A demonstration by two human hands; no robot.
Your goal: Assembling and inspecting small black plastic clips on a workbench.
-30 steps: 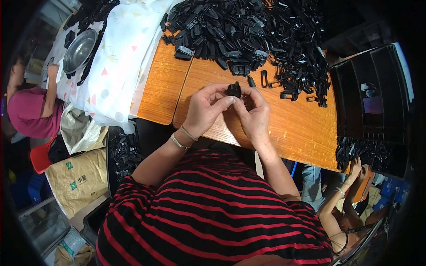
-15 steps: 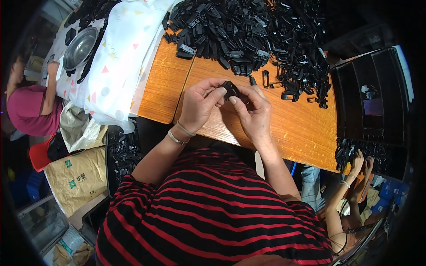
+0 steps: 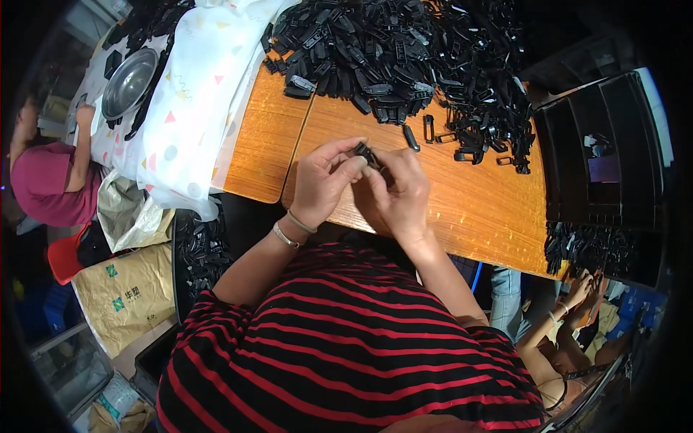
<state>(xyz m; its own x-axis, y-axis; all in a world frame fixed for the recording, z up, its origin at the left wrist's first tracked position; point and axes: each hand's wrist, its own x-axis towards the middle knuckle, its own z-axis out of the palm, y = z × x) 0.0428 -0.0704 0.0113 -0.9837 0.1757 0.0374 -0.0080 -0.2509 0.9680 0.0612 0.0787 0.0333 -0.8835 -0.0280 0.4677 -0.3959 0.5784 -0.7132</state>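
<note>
Above the near part of the wooden table (image 3: pixel 462 209), my left hand (image 3: pixel 328 177) and my right hand (image 3: pixel 398 189) meet at their fingertips. Pinched between them is a small black plastic part (image 3: pixel 367 153), mostly covered by thumbs and fingers, so its exact kind does not show. Just beyond my right hand lies a slim black piece (image 3: pixel 411 138), and beside it a black rectangular frame piece (image 3: pixel 429 129). A large heap of black plastic parts (image 3: pixel 361 54) spreads over the far side of the table.
A patterned white cloth (image 3: pixel 195 108) covers the left, with a metal bowl (image 3: pixel 130 83) beyond. A box of black parts (image 3: pixel 202 245) stands low at left, near a brown paper sack (image 3: pixel 130 296). Co-workers sit at far left and lower right, one's hands (image 3: pixel 581 289) beside a dark bin (image 3: pixel 606 166).
Both hands have come slightly nearer me, and the right has shifted a little left, fingers still on the black part. The lower-right co-worker's hands have drawn down from the black parts.
</note>
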